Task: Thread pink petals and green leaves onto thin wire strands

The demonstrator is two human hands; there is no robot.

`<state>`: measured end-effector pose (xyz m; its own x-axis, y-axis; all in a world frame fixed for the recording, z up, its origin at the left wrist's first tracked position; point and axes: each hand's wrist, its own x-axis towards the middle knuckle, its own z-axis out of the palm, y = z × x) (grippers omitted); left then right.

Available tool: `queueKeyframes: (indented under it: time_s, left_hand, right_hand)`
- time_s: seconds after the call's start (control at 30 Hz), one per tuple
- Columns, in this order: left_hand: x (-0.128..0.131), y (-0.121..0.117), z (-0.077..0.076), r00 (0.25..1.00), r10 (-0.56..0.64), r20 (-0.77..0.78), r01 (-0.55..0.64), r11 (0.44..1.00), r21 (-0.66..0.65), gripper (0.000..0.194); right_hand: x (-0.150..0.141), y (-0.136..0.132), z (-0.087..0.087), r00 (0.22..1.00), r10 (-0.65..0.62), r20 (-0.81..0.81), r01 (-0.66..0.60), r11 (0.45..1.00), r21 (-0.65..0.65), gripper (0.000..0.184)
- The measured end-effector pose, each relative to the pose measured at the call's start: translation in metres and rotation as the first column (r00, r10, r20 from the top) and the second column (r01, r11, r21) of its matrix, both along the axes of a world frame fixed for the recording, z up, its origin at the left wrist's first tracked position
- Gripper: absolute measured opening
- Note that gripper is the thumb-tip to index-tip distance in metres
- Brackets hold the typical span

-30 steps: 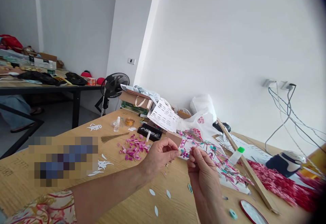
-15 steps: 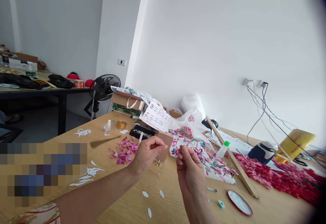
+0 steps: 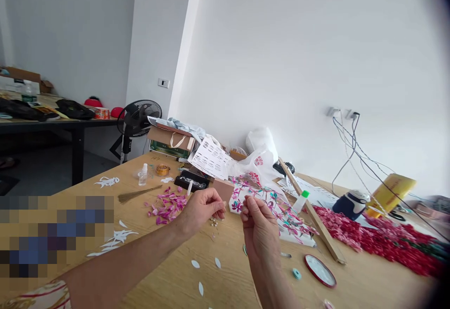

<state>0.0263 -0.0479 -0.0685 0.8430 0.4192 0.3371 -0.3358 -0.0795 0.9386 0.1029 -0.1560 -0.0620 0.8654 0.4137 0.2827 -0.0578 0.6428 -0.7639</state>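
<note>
Above the table, my left hand is closed in a pinch, thumb against fingertips. My right hand faces it across a small gap, its thumb and forefinger also pressed together. Whatever sits between the fingers of either hand is too small or thin to make out. Beyond and left of my left hand lies a heap of pink-purple petals. Behind my right hand, pink flower sprigs rest on a white foam block. Several white leaf-shaped pieces lie below the hands on the wood.
A wooden bar slants across the right side. Near it are a red-rimmed round dish, a teal tape roll and a green-capped bottle. Red and pink bundles fill the far right. A spray bottle stands at left.
The view has swung slightly right, so the table's things sit further left. Both hands remain pinched, about the same distance apart. A small green-edged thing now shows beside my right wrist.
</note>
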Motion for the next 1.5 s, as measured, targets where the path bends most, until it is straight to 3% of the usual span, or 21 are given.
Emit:
queueKeyframes:
  time_s: [0.2,0.3,0.37,0.47,0.53,0.63,0.9,1.27,1.5]
  left_hand:
    - [-0.002,0.004,0.004,0.999,-0.017,-0.038,0.014,0.997,-0.073,0.024]
    - [-0.002,0.008,0.007,0.998,-0.017,-0.062,0.013,0.998,-0.067,0.024]
    - [-0.003,0.01,0.01,0.997,-0.026,-0.076,0.023,0.999,-0.049,0.022]
    - [-0.004,0.01,0.014,0.994,-0.024,-0.108,0.023,1.0,-0.008,0.018]
    - [-0.005,0.009,0.015,0.991,-0.028,-0.133,0.03,0.999,0.011,0.015]
    - [-0.005,0.008,0.014,0.985,-0.048,-0.167,0.052,0.998,0.02,0.012]
    - [-0.001,0.009,0.004,0.975,-0.126,-0.185,0.137,0.99,0.046,0.014]
    - [0.003,0.006,-0.005,0.952,-0.188,-0.24,0.205,0.978,0.045,0.022]
    - [0.003,0.004,-0.007,0.94,-0.221,-0.26,0.238,0.971,0.033,0.025]
  right_hand:
    - [0.018,-0.006,0.001,0.993,-0.107,0.046,0.11,0.99,-0.083,0.014]
    - [0.017,-0.02,0.01,0.939,-0.273,0.211,0.299,0.949,-0.103,0.01]
    - [0.009,-0.029,0.018,0.743,-0.381,0.549,0.523,0.843,-0.122,0.012]
    - [-0.005,-0.035,0.027,0.299,-0.226,0.927,0.655,0.755,-0.028,0.014]
    - [-0.009,-0.033,0.027,0.067,-0.064,0.996,0.654,0.757,0.005,0.016]
    - [-0.005,-0.025,0.02,-0.088,0.096,0.992,0.665,0.747,-0.013,0.017]
    - [0.009,-0.028,0.002,-0.189,0.241,0.952,0.713,0.701,-0.036,0.015]
    - [0.012,-0.03,-0.012,-0.178,0.29,0.94,0.72,0.69,-0.077,0.017]
    - [0.012,-0.035,-0.018,-0.082,0.277,0.957,0.7,0.7,-0.143,0.021]
